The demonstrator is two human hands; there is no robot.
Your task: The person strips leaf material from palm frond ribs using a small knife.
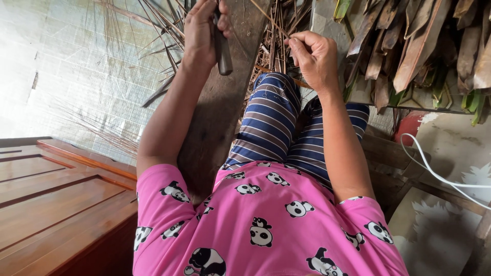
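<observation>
Here, a seated person in a pink panda-print shirt (266,225) and blue striped trousers (271,122) works over a rough wooden plank (220,117) that runs from the lap out toward the top edge of the frame. The left hand (202,30) is clenched around the dark handle of a knife (222,51), gripped upright over the plank's far end, apparently so the blade, hidden above the fist, can bear against the wood. The right hand (314,56) is pinched shut on a thin leaf rib (271,23), a pale strip held between thumb and fingertips and slanting up toward the knife, seemingly kept taut for scraping. Loose thin ribs (153,30) fan across the woven mat (76,66) on the floor beyond the plank's left edge, where stripped pieces seem to fall. Dried brown leaf sheaths (419,41) lie heaped at the upper right, within reach of the right hand. A polished wooden door panel (56,199) lies at the lower left, and a white cable (440,176) crosses the lower right.
</observation>
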